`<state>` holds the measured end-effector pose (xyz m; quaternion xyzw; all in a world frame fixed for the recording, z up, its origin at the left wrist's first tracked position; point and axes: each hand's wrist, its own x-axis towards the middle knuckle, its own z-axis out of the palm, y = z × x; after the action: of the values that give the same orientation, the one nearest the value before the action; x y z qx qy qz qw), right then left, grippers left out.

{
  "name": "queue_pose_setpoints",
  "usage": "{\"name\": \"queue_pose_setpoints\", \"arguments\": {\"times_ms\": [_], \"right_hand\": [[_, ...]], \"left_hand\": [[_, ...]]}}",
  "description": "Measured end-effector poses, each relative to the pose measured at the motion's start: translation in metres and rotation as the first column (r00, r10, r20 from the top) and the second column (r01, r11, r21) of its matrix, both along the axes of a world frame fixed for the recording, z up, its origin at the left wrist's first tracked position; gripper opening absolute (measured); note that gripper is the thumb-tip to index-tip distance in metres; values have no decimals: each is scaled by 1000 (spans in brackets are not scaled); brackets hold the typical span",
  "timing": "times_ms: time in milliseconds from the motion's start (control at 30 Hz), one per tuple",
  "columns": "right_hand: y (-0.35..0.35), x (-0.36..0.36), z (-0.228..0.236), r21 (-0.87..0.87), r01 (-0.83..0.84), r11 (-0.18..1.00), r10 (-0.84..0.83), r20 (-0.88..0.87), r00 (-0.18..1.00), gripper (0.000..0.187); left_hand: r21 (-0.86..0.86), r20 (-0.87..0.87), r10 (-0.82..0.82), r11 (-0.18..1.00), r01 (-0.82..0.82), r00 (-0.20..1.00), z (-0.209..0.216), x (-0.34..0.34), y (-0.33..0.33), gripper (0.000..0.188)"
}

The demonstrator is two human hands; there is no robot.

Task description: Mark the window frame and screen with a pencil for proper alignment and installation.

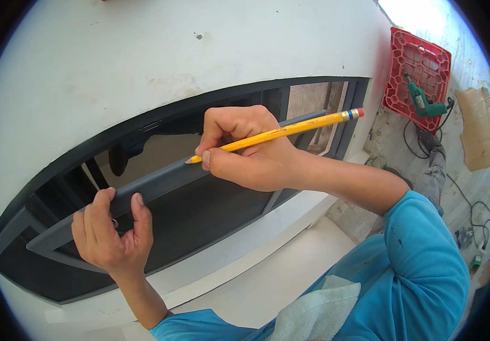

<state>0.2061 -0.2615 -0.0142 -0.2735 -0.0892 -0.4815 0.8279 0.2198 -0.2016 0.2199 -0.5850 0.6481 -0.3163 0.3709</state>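
White wall (142,51) pierced by a dark grey window frame (40,165); floor at right carrying a red plastic crate (407,59) and a green power drill (424,102). Grey bar (159,182) set slantwise across the opening. Left hand (111,236), grip clenched around the bar's lower end. Right hand (250,150), grip pinching a yellow pencil (279,132), tip touching the bar's upper edge.

Two bare hands, left (111,236) at seven o'clock, right (245,150) at centre. One yellow pencil (279,132). One dark window frame (159,182). One red crate (417,71) and one green drill (422,102) at two o'clock.
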Motion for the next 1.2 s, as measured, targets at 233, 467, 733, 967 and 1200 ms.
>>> {"name": "queue_pose_setpoints", "arguments": {"times_ms": [233,467,733,967,1200], "right_hand": [[-7,-2,-2,-32,-91,995,93,59,994,11],[-20,-25,19,6,-235,972,228,230,946,9],[3,-86,30,-186,-263,947,287,117,951,9],[18,-93,33,-114,-119,986,141,214,967,7],[14,-88,29,-174,-67,982,110,253,961,9]], "left_hand": [[-6,0,26,1000,-26,1000,2,-4,1,20],[10,72,-18,1000,18,997,2,-35,17,30],[73,84,95,992,-101,992,18,-101,50,36],[9,52,18,1000,-18,998,13,-106,58,32],[53,93,151,986,-156,984,16,-111,55,39]]}}
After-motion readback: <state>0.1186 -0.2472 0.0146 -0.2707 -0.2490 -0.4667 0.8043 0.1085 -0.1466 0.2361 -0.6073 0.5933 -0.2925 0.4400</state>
